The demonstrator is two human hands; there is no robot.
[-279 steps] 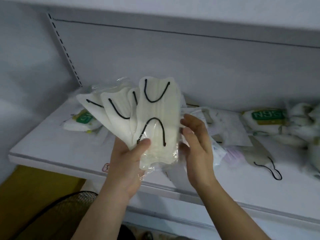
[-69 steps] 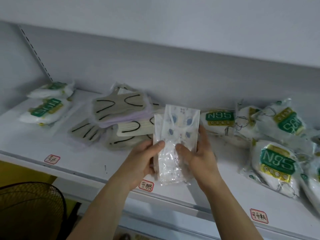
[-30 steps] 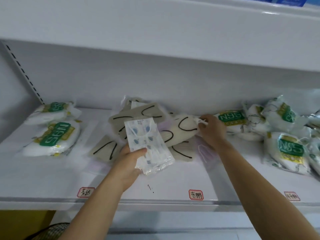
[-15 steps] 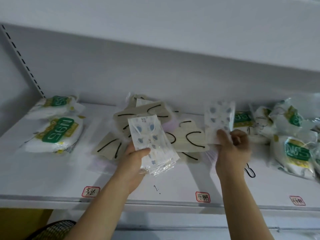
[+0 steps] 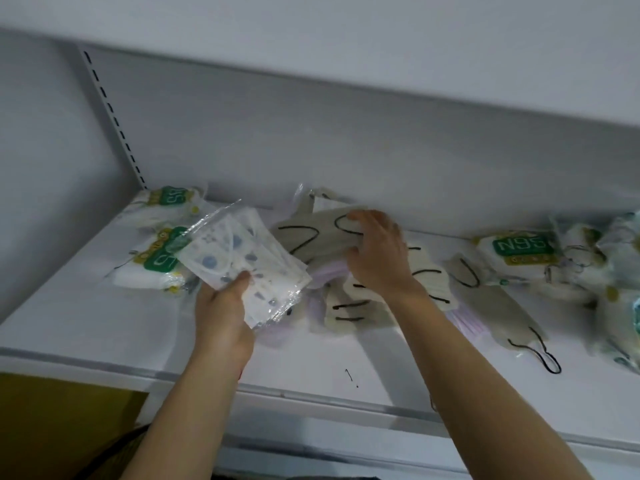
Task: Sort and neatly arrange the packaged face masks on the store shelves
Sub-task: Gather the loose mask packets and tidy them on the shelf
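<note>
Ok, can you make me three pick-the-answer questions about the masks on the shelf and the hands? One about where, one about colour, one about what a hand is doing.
1. Where do the beige masks lie?
A. mid-shelf
B. on the floor
C. on the shelf above

2. What colour is the N95 label?
A. red
B. green
C. black

3. What is the left hand doing?
A. lying flat on the shelf
B. hanging down, holding nothing
C. holding a clear pack

Answers: 1 A, they lie mid-shelf under the right hand. 2 B, white letters sit on green. 3 C, its thumb pinches the pack of blue-dotted masks above the shelf.
</note>
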